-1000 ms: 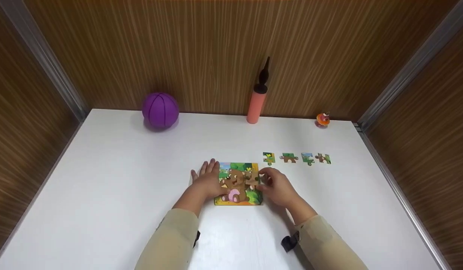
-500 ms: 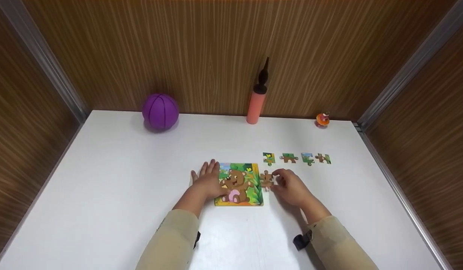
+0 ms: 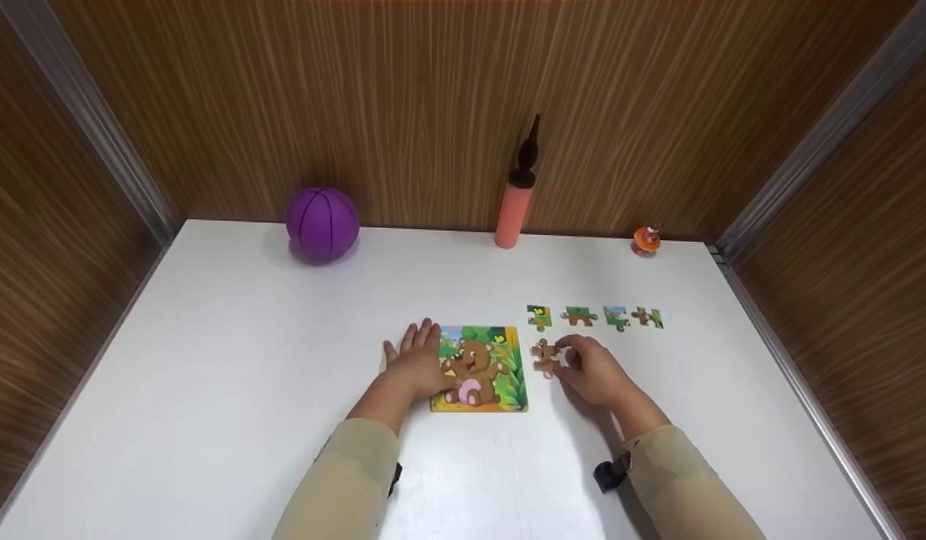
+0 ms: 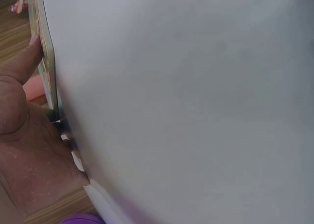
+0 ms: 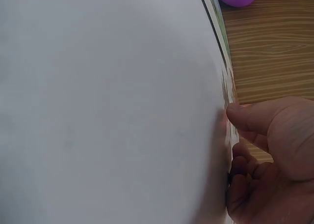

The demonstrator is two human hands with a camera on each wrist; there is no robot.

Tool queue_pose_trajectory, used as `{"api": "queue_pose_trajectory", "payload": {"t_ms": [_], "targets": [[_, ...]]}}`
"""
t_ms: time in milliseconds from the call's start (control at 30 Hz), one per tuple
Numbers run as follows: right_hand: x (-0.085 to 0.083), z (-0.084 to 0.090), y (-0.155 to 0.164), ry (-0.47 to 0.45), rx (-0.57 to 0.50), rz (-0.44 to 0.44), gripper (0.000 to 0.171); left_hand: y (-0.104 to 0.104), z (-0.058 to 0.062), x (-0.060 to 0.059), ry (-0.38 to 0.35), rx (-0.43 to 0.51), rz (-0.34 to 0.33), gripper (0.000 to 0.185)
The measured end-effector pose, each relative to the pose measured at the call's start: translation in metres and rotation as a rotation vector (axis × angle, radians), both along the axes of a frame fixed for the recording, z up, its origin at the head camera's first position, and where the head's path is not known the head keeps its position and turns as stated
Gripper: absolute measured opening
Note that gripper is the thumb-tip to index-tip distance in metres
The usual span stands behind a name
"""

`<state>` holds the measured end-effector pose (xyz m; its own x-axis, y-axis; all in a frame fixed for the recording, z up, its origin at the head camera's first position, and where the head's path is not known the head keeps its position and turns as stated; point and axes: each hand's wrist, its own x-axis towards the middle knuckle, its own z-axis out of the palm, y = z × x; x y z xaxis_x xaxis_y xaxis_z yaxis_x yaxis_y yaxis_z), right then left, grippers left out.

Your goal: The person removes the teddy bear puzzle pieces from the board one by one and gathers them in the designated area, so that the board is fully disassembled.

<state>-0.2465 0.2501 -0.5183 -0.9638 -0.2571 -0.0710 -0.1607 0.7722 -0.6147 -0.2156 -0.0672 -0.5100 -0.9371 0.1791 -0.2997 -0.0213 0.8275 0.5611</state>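
Observation:
A square bear puzzle point(image 3: 481, 369) lies on the white table point(image 3: 230, 360). My left hand point(image 3: 416, 361) rests flat on the puzzle's left edge, fingers straight; the left wrist view shows its palm point(image 4: 24, 135) beside the board's edge point(image 4: 45, 62). My right hand point(image 3: 584, 361) pinches a brown puzzle piece point(image 3: 544, 358) by its right side, just right of the board and low at the table. In the right wrist view the thumb point(image 5: 255, 118) presses at the table surface. A gap shows in the bear picture where a piece is out.
Several loose puzzle pieces point(image 3: 594, 316) lie in a row behind my right hand. A purple ball point(image 3: 322, 223), a pink hand pump point(image 3: 512, 206) and a small orange toy point(image 3: 645, 240) stand along the wooden back wall. Wooden walls close in both sides.
My right hand has lifted the brown piece off the puzzle and carried it rightward onto the table beside the board. My left hand has stayed on the puzzle.

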Motion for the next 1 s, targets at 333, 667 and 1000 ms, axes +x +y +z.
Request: {"api": "queue_pose_trajectory", "payload": {"t_ms": [333, 667, 1000], "targets": [[-0.0032, -0.0022, 0.0016, -0.003, 0.002, 0.036, 0.03, 0.0004, -0.0035, -0.0015, 0.006, 0.007, 0.004, 0.107], [-0.0035, -0.0022, 0.0, -0.06, 0.021, -0.011, 0.042, -0.0006, -0.005, -0.0019, 0.012, -0.007, 0.001, 0.108], [0.0021, -0.0001, -0.0061, -0.029, 0.016, -0.056, 0.039, -0.0002, -0.0031, -0.0008, 0.011, -0.006, -0.005, 0.107]]}}
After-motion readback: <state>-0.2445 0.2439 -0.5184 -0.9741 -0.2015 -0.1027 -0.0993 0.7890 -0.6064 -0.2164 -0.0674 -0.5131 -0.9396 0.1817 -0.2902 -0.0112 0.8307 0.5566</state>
